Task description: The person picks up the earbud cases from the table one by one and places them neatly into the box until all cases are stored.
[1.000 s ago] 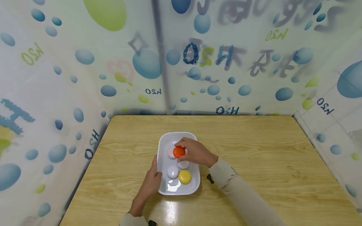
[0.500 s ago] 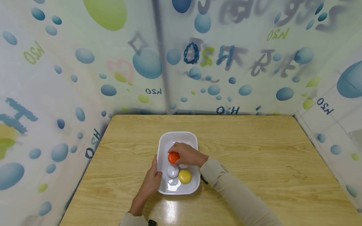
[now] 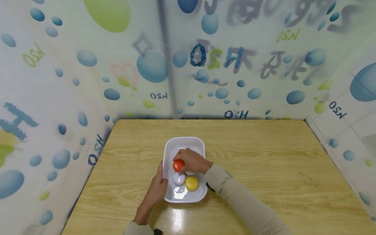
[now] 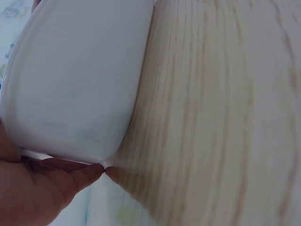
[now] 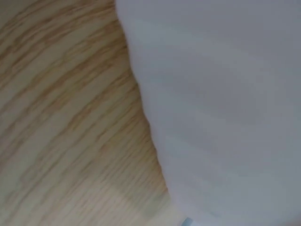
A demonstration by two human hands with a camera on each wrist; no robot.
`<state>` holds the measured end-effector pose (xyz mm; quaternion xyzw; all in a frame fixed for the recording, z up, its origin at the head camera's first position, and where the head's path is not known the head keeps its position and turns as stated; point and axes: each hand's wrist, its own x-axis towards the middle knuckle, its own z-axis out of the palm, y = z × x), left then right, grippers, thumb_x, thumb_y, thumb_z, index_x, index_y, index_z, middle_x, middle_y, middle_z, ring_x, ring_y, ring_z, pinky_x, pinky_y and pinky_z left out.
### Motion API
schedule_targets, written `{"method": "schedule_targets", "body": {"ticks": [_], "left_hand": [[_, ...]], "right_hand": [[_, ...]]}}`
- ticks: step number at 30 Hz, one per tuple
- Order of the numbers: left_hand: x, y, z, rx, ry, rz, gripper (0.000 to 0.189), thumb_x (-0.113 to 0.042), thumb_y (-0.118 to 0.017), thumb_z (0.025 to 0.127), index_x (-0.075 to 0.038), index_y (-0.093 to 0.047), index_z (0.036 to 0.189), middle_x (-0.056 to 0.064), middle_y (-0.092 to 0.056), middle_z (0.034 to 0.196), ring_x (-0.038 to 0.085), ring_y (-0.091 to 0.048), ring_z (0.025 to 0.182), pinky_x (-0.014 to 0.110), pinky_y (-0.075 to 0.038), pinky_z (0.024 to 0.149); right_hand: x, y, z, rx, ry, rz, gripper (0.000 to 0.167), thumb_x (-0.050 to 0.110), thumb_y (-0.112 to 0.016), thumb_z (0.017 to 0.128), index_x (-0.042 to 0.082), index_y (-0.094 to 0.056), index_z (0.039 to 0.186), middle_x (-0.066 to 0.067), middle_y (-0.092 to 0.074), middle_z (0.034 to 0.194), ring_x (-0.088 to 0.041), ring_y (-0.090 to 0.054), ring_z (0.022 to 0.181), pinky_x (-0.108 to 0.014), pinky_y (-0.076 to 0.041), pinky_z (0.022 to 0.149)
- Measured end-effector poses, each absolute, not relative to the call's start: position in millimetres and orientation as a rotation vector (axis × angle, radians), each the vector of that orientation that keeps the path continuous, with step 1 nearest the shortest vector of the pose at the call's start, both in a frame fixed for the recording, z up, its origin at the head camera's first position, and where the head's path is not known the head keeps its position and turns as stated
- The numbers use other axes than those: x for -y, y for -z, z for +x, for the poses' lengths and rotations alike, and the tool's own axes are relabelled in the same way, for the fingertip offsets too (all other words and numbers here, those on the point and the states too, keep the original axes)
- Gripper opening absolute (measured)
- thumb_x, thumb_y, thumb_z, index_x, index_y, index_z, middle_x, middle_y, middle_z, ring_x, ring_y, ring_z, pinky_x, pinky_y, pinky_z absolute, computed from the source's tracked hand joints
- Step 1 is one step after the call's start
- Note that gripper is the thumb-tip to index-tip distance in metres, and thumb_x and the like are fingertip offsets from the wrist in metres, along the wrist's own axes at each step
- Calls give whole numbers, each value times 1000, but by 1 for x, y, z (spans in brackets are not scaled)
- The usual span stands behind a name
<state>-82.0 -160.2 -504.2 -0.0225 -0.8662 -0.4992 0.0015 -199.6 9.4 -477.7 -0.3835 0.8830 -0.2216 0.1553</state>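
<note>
A white oblong tray (image 3: 184, 144) sits on the table in the head view. My left hand (image 3: 157, 186) grips its left side. The left wrist view shows the tray's outer wall (image 4: 77, 80) and my left hand (image 4: 42, 190) at its rim. Inside the tray, my right hand (image 3: 194, 161) pinches a smooth red ball (image 3: 178, 165) between thumb and fingers. Just in front of it are a white ball (image 3: 179, 179) and a yellow ball (image 3: 192, 184). Another white ball (image 3: 189, 173) is mostly hidden under the right hand.
The tray stands on a wood-grain table (image 3: 264, 156), whose far edge meets a wall (image 3: 182, 81) printed with blue and green bubbles. Similar walls rise at both sides. In the right wrist view a blurred pale surface covers most of the picture beside wood grain (image 5: 61, 108).
My right hand has carried the red ball left and slightly nearer within the tray, covering the pale pink ball seen earlier. My left hand has stayed on the tray's side.
</note>
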Motion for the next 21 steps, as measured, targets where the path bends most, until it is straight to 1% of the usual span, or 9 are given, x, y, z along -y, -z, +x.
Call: {"method": "schedule_targets", "body": {"ticks": [5, 8, 16, 21], "left_hand": [[160, 504, -82, 2725, 1565, -73, 70, 12, -38, 87, 13, -12, 153, 39, -36, 147, 50, -44, 131, 61, -37, 106], [160, 504, -81, 2723, 1568, -70, 70, 12, -38, 87, 12, -12, 153, 39, -36, 147, 50, -43, 132, 60, -36, 107], [159, 504, -82, 2725, 1571, -71, 70, 12, -38, 87, 12, -13, 153, 38, -34, 149, 51, -42, 133, 61, -36, 107], [159, 503, -82, 2733, 1581, -64, 70, 12, -38, 88, 11, -12, 153, 36, -31, 152, 50, -38, 136, 60, -33, 109]], "right_hand": [[-10, 477, -198, -2544, 629, -1112, 50, 30, -86, 76, 19, -71, 123, 1, -58, 111, -16, -51, 100, -22, -44, 85], [-9, 478, -198, -2542, 636, -1115, 51, 31, -85, 76, 20, -71, 124, 3, -58, 109, -15, -52, 99, -22, -44, 85], [-9, 482, -198, -2521, 634, -1122, 53, 33, -85, 76, 21, -70, 126, 5, -59, 112, -11, -52, 100, -21, -44, 86], [-9, 480, -197, -2492, 592, -1135, 53, 34, -85, 76, 21, -70, 126, 6, -61, 113, -9, -52, 98, -21, -44, 86]]}}
